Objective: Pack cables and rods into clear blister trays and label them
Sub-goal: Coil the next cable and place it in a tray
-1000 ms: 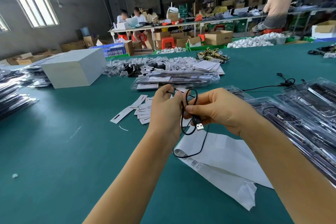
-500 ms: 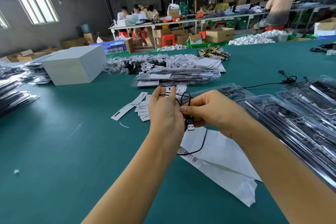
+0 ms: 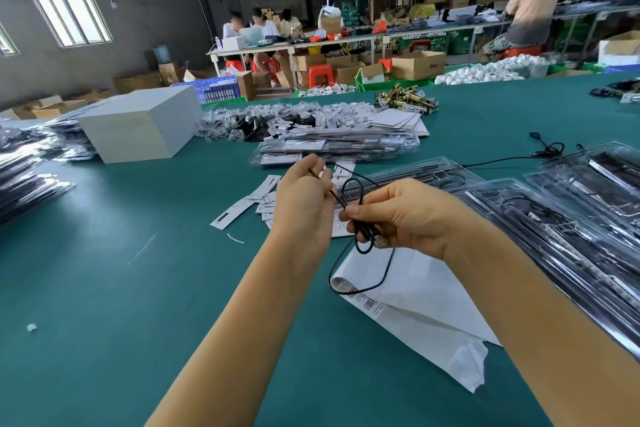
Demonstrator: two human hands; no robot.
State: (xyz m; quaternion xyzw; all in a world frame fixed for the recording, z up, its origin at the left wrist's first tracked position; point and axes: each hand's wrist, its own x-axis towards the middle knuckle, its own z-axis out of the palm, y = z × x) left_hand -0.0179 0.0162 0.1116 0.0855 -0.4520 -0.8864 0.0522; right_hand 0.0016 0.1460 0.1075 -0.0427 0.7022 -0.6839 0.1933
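A thin black USB cable is held above the green table by both hands. My left hand pinches one strand of it. My right hand grips the coiled loops and the plug end, whose metal tip shows below the fingers. A loose loop hangs down over white label sheets. Clear blister trays holding cables and rods lie in rows to the right. A further open tray sits just behind my hands. Small white barcode labels are scattered to the left of my hands.
A stack of filled blister packs lies behind the labels. A grey box stands at the back left, with more packs at the left edge. Another black cable lies at the right. People work at far tables.
My hands have pulled slightly apart, the left one rising, and the strand is now taut between them. The hanging loop below my right hand has grown.
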